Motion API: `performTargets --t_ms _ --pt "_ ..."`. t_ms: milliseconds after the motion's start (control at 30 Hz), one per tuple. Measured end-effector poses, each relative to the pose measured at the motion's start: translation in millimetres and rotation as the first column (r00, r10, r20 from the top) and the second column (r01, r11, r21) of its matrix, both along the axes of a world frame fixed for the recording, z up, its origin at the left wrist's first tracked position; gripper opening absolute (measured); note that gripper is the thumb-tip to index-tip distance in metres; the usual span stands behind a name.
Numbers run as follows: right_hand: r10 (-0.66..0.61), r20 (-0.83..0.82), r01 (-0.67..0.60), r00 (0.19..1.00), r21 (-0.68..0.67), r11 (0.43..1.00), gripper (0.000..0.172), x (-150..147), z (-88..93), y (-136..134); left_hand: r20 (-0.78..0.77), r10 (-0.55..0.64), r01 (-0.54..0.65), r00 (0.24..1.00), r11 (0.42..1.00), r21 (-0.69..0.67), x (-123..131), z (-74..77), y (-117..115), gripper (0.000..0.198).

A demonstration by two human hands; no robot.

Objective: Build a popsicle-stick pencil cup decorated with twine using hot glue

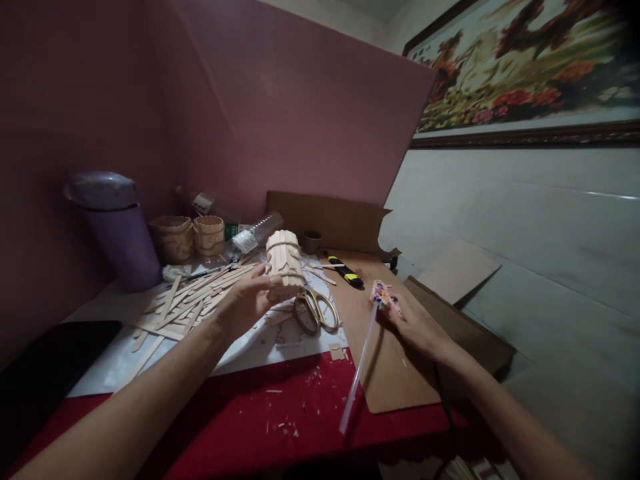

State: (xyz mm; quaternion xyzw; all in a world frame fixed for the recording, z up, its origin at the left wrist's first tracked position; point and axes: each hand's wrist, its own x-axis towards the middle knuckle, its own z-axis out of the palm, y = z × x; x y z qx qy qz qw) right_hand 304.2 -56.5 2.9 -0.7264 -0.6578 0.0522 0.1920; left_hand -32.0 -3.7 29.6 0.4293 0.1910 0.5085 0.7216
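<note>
My left hand point(253, 297) is wrapped round the lower left side of a cup-like piece made of pale wooden sticks point(284, 260), tilted and raised over the white paper. On the right, my right hand point(407, 323) grips a colourfully patterned glue gun point(384, 297); a long translucent glue stick point(357, 377) trails from it toward the table's front. Gold-handled scissors point(316, 312) lie between the hands, just beside the wooden piece. A black and yellow cutter point(345, 270) rests on the brown board behind my right hand.
Loose wooden sticks point(185, 307) cover the white paper at left. Behind them stand a purple bottle point(120, 233), two wooden cups point(209, 237) and a clear plastic bottle point(257, 233). Wood scraps dot the red cloth point(240, 413). Cardboard point(325, 221) stands at the back.
</note>
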Motion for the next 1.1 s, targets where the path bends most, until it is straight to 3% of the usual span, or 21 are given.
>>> performTargets --t_ms 133,267,300,367,467,567,700,900,967,1033,1100 --pt "0.022 0.213 -0.001 0.977 -0.102 0.995 0.046 -13 2.8 -3 0.046 0.094 -0.094 0.995 0.996 -0.006 -8 7.0 7 0.048" --pt "-0.054 0.489 0.037 0.871 0.043 0.998 0.028 -50 24.7 -3 0.086 0.165 -0.165 0.982 0.986 -0.011 -15 8.6 14 0.051" --pt "-0.035 0.462 -0.013 0.886 0.101 0.995 0.026 -63 31.0 -2 0.092 0.176 -0.176 0.980 0.984 -0.011 -17 8.4 16 0.049" --pt "0.118 0.326 -0.175 0.938 0.152 0.973 0.023 -91 41.5 6 0.095 0.206 -0.206 0.974 0.978 -0.011 -19 8.1 19 0.043" --pt "0.356 0.179 -0.373 0.917 0.072 0.925 0.018 -135 47.7 28 0.092 0.276 -0.275 0.957 0.961 -0.021 -21 9.9 21 0.041" --pt "0.442 0.219 -0.438 0.870 -0.068 0.896 0.022 -171 44.0 54 0.100 0.337 -0.332 0.936 0.941 -0.059 -23 13.7 21 0.043" --pt "0.460 0.271 -0.423 0.846 -0.186 0.887 0.021 -201 33.4 76 0.124 0.370 -0.361 0.921 0.928 -0.093 -24 16.9 20 0.040" --pt "0.477 0.278 -0.431 0.834 -0.213 0.877 0.016 -212 21.3 80 0.131 0.366 -0.356 0.921 0.930 -0.095 -23 14.9 19 0.033" --pt "0.481 0.263 -0.445 0.836 -0.187 0.876 0.022 -207 22.1 77 0.131 0.354 -0.344 0.926 0.934 -0.090 -22 13.6 20 0.034" --pt "0.448 0.174 -0.442 0.877 -0.073 0.894 0.025 -198 26.0 72 0.121 0.345 -0.337 0.931 0.938 -0.084 -21 12.0 20 0.036" --pt "0.424 -0.046 -0.414 0.904 0.145 0.899 0.021 -186 32.0 65 0.090 0.341 -0.335 0.936 0.939 -0.078 -18 9.8 19 0.038"
